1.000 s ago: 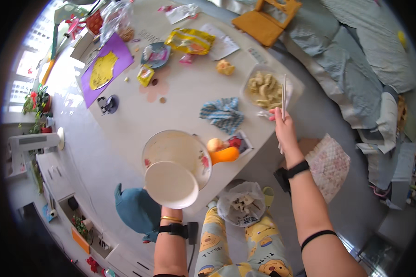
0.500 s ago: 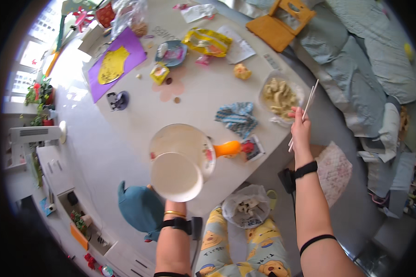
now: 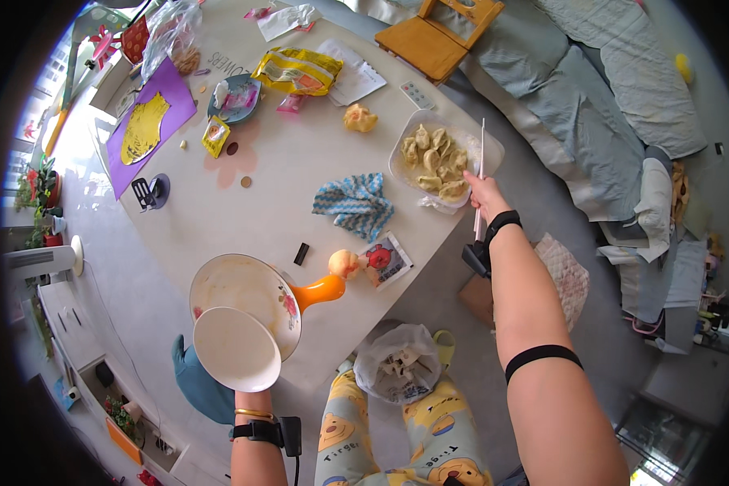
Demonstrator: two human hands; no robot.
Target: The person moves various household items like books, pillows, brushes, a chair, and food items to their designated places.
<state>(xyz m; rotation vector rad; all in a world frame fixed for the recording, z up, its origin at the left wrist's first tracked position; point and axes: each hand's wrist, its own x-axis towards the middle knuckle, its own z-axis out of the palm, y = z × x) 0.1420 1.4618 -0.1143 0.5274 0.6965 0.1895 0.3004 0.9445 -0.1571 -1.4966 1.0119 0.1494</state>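
My left hand (image 3: 253, 400) is mostly hidden behind a plain white bowl (image 3: 235, 348), which it holds tilted toward me. Behind that bowl, and partly covered by it, is a wider white pan (image 3: 243, 279) with a floral pattern and an orange handle (image 3: 320, 293). My right hand (image 3: 486, 193) is closed on a pair of pale chopsticks (image 3: 483, 147) that point away from me. Its fingers are at the near right rim of a clear plastic container (image 3: 399, 166). Several dumplings (image 3: 436, 160) lie in the container.
A blue checked cloth (image 3: 355, 204), a printed packet (image 3: 389, 261) and a small black object (image 3: 301, 253) lie on the table (image 3: 275, 202). Farther off are a yellow bag (image 3: 300, 71) and a blue dish (image 3: 236, 99). A lined waste bin (image 3: 397, 364) stands between my legs.
The view has shifted, so the table things appear further left. The pan and white bowl now sit farther from the packet, baring the small black object. The chopsticks stand more upright in view.
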